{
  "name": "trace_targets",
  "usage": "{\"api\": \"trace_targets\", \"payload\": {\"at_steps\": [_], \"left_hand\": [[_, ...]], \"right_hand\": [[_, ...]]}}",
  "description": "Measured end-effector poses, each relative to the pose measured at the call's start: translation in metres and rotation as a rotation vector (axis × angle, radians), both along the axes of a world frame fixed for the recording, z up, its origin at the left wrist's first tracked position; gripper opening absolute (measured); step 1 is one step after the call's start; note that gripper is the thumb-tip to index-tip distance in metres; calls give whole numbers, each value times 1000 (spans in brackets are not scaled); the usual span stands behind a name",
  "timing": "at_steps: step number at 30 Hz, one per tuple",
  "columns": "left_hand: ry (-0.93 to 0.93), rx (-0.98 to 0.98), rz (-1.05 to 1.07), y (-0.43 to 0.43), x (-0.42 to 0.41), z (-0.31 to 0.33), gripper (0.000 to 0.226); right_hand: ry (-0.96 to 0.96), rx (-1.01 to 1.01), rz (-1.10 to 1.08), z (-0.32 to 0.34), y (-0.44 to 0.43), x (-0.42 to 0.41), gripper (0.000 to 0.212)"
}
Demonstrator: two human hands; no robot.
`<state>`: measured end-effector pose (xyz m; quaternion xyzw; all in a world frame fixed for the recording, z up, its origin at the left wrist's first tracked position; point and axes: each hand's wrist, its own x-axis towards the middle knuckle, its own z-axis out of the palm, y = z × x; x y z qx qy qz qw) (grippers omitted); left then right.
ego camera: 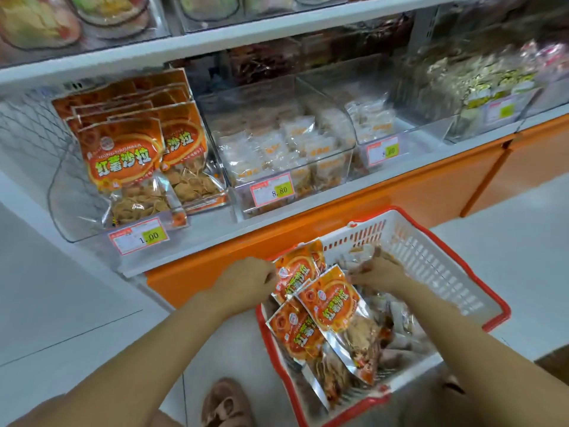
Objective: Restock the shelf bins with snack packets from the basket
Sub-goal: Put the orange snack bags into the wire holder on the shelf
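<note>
While the white slotted plastic basket with a red rim (431,251) is sitting on the pale floor (77,303) at five o'clock in the view, close under the shelf edge, which is making each lift short, both hands are working inside it. The left hand (246,282) is pinching the top edge of an orange foil snack packet (297,269), the rearmost of three lying in the basket, its fingers (268,275) curled tight on that seam. Gripping there is probably letting the packet hang upright, ready to slot in the way the shelved ones are standing. The right hand (380,274), at one o'clock from those packets, is curling its fingers round a pale clear-wrapped packet (366,252) at the far side of the basket, though blur is hiding how firm that hold is. At ten o'clock, the clear plastic shelf bin on the left (61,211) is holding matching orange packets in upright rows, labels forward, with free room on its left side, so it is looking like the destination. The middle clear bin (243,208), at twelve o'clock, is carrying pale packets resembling the right hand's.
</note>
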<state>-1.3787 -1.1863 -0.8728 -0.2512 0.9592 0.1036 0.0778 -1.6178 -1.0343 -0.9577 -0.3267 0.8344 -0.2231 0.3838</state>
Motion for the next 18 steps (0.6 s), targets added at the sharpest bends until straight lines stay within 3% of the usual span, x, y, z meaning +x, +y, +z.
{"api": "trace_targets", "payload": {"at_steps": [2,7,16,18], "left_hand": [[-143,83,10,6,1,-22,26],[-269,229,-12,17,6,-35,28],[-268,287,-33,18,1,-30,29],[-286,312,2,16,1,-34,23]], "right_hand": [[-104,-11,-31,-21,20,-2,20],[-267,-64,-80,-62,51,10,65],[-270,-10,-145,-71,46,4,24],[-312,-52,-90,-59,45,-2,28]]}}
